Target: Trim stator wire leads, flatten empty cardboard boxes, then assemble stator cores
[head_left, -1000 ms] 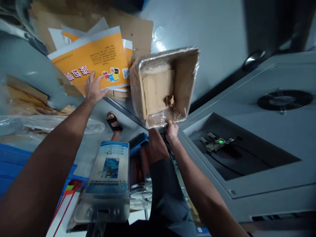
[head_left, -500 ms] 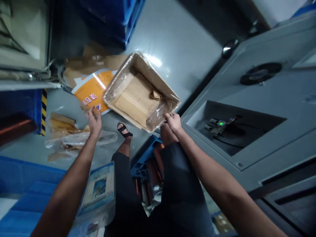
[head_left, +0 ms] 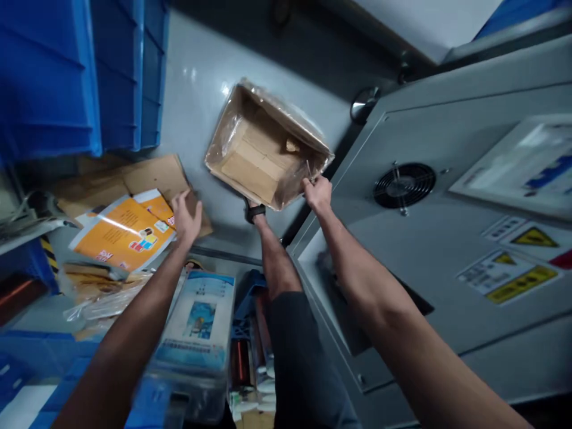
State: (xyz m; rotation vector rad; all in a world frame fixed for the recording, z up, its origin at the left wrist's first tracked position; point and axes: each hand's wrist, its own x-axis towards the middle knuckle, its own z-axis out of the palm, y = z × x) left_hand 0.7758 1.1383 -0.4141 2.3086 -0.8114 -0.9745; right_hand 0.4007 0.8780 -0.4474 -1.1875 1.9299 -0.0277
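1. A cardboard box [head_left: 257, 167], its mouth tipped toward the head camera, sits just above the middle of the view. From my distant post I cannot tell whether it rests on the grey floor [head_left: 192, 125] or is held above it.
2. Its long axis runs from 10 to 4 o'clock. Clear plastic film [head_left: 290, 186] lines its lower-right corner, and a crumpled brown scrap [head_left: 292, 145] lies inside.
3. The right hand [head_left: 319, 192], the nearer of the two, pinches the edge at the 4 o'clock end; from that grip, I read nearly the whole box as lying toward 10 o'clock.
4. The left hand [head_left: 186, 219] is at the box's 8 o'clock, apart from it, fingers spread, with nothing in them that I can see. Brown cardboard [head_left: 154, 176] lies behind its fingertips; I cannot tell whether they touch. Orange printed sheets [head_left: 120, 235] lie at its 9 o'clock.
5. Toward the box's 6 o'clock, I make out a foot [head_left: 255, 211] with a dark strap, partly hidden.
6. Farther out, a grey cabinet [head_left: 438, 244] with a fan grille [head_left: 404, 185] stands at 4 o'clock, blue crates [head_left: 49, 77] at 10, and a badge [head_left: 199, 322] hangs at 7.
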